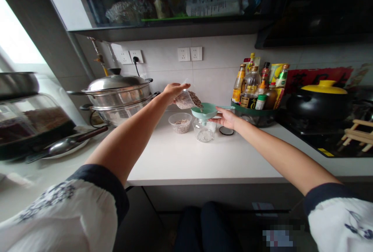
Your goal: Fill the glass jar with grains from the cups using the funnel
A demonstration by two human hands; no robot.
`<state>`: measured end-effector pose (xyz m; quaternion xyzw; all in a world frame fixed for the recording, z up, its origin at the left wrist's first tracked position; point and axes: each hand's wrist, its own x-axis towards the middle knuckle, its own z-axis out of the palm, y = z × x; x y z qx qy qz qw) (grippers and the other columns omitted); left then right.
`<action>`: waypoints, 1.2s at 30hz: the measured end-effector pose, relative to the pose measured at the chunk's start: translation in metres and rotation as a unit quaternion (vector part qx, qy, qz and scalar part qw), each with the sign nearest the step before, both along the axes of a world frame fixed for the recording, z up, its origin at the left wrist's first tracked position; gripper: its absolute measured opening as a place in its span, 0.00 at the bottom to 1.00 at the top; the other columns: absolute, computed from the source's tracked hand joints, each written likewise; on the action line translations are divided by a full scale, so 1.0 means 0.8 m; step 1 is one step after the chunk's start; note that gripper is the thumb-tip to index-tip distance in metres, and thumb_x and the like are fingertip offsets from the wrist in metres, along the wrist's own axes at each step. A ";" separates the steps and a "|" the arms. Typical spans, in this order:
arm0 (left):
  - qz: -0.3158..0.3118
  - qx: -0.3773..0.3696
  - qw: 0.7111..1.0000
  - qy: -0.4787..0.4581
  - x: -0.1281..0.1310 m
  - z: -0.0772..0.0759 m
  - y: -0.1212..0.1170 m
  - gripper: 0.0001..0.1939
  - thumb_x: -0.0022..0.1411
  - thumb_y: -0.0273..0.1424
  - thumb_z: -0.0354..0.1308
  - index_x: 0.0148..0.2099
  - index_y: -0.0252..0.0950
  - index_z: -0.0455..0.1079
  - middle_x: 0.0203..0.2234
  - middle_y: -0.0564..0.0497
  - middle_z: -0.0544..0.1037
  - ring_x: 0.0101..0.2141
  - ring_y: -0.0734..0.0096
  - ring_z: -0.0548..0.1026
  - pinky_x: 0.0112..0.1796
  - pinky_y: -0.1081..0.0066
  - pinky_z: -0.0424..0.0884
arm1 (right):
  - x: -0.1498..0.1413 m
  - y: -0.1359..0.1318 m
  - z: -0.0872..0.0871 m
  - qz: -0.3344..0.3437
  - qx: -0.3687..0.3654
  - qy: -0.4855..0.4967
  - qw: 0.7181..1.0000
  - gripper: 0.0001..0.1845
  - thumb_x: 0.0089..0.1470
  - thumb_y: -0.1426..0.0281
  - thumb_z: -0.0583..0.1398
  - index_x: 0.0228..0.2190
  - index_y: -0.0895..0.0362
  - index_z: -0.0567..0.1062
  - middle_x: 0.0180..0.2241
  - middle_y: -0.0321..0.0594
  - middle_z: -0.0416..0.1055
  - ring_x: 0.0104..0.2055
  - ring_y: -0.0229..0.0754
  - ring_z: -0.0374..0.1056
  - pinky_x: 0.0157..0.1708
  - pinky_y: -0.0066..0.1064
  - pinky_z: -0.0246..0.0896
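My left hand (174,91) grips a clear plastic container (183,101) of brownish grain or seeds, tipped to the right. Its contents (197,100) reach over the edge of a light green funnel (204,111). Below, the funnel's spout sits in the mouth of a clear jar (204,132) standing upright on the counter, with a little material visible inside. From the right, my right hand (225,118) steadies the funnel between thumb and fingers. A clear plastic bowl (180,124) of similar grain stands left of the jar, and a dark-rimmed round lid (226,131) lies to its right.
A steel steamer pot (119,92) stands at the back left, near a ladle (62,146) on a plate. Sauce bottles (252,83) crowd a dark green tray at the back right. Farther right, a black pot with a yellow lid (325,87) is on the stove. Cabinets hang overhead.
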<state>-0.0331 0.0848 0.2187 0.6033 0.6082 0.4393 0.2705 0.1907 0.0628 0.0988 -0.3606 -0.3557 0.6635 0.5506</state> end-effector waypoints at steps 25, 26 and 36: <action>0.015 0.008 1.000 0.008 0.006 0.002 -0.006 0.26 0.44 0.48 0.67 0.42 0.37 0.74 0.37 0.44 0.77 0.37 0.56 0.75 0.31 0.66 0.70 | 0.001 0.002 -0.003 0.010 0.021 0.005 1.000 0.05 0.59 0.73 0.54 0.36 0.60 0.70 0.31 0.43 0.75 0.32 0.42 0.74 0.32 0.35 0.75; 0.014 0.010 1.000 0.006 0.006 0.002 -0.005 0.26 0.44 0.48 0.67 0.41 0.37 0.74 0.36 0.45 0.77 0.37 0.57 0.76 0.31 0.67 0.70 | 0.001 0.002 -0.003 0.010 0.019 0.006 1.000 0.05 0.59 0.73 0.54 0.36 0.60 0.70 0.31 0.43 0.75 0.32 0.42 0.74 0.32 0.35 0.75; 0.016 0.014 1.000 -0.003 0.007 0.000 -0.004 0.24 0.44 0.47 0.67 0.40 0.38 0.74 0.33 0.47 0.77 0.34 0.61 0.75 0.29 0.69 0.69 | 0.002 0.002 -0.003 0.008 0.015 0.004 1.000 0.05 0.59 0.73 0.54 0.36 0.60 0.70 0.30 0.43 0.75 0.31 0.41 0.74 0.32 0.34 0.75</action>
